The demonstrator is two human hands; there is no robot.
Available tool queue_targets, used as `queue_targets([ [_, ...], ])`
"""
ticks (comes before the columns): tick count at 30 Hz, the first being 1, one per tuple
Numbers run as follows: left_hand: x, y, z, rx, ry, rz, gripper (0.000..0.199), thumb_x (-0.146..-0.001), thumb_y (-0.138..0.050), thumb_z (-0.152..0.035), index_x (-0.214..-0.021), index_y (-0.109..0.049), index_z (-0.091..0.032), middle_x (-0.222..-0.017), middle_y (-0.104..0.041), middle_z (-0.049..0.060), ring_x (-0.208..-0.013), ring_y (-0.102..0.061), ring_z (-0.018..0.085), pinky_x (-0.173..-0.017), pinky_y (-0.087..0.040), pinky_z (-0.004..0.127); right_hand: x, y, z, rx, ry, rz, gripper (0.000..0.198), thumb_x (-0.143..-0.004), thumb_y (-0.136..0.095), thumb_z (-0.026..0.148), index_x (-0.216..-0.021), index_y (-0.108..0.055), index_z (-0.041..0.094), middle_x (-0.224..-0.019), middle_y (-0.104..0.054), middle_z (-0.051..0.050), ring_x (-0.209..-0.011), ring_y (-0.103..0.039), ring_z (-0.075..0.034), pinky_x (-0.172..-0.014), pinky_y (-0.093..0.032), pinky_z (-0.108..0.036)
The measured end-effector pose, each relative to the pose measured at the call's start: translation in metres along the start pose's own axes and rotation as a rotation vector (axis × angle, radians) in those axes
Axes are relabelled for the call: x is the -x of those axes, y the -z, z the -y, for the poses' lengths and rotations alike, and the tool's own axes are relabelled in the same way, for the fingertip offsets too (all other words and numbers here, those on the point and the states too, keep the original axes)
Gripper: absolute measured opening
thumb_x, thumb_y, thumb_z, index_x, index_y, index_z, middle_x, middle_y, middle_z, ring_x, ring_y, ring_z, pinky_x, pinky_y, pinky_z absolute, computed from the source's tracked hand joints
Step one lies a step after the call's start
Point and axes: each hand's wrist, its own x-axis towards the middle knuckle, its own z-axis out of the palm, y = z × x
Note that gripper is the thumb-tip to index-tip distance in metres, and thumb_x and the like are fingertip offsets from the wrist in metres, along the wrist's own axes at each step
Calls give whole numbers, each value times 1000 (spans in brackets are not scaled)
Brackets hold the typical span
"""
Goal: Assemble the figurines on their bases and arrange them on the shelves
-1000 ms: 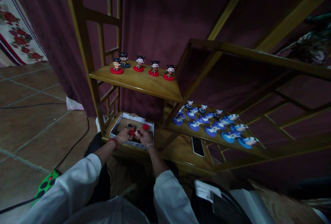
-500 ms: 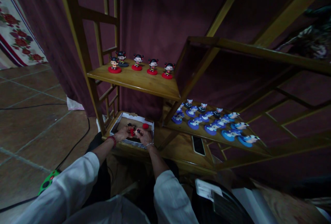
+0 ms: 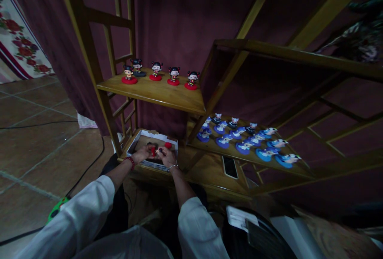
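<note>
Over a shallow white cardboard box (image 3: 154, 134), my two hands are close together. My left hand (image 3: 141, 155) is closed on a small red piece (image 3: 153, 152), which looks like a round figurine base. Fingers of my right hand (image 3: 168, 157) pinch a small doll figurine (image 3: 159, 151) with a dark head, right beside the red piece. Whether the two parts touch is too small to tell. Behind my right hand, a loose red disc (image 3: 168, 145) lies in the box. Dark items near my left fingers are partly hidden.
Several black-haired figurines (image 3: 174, 75) stand on the upper wooden shelf (image 3: 155, 96). Rows of blue and purple figurines (image 3: 224, 141) fill a shelf at the right. A phone (image 3: 229, 167) lies on the lower board. A wooden post (image 3: 85, 51) rises at the left.
My hands stay over the box with only slight finger movement; the figurine and red piece remain close together. The view has shifted slightly.
</note>
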Motion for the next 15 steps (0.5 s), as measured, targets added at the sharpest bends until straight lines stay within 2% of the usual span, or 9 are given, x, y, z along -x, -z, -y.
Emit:
queue_targets([
  [5,4,-5,-5,56,9,-13,50,-63,-54,2,-110,-51,-15,-100,-60,7,-94,-55,17,-87,-43,33,-1,-1,-2,-16,-3,-34,25,-71,-52,28,-96,-57,27,-88,-66,3,-65,-62,-12,-57,-53,-24],
  [9,10,-9,-9,106,10,-23,50,-63,-52,4,-110,-50,-12,-104,-59,9,-93,-55,17,-88,-41,35,-2,-1,-4,3,8,-48,28,-71,-52,27,-98,-58,27,-90,-66,2,-69,-62,-13,-61,-53,-25],
  [15,14,-10,-11,127,2,-26,46,-66,-54,0,-109,-50,-15,-104,-59,8,-98,-54,18,-90,-40,39,-1,-1,-2,14,10,-44,29,-72,-52,28,-99,-59,27,-91,-65,2,-72,-62,-14,-63,-52,-25],
])
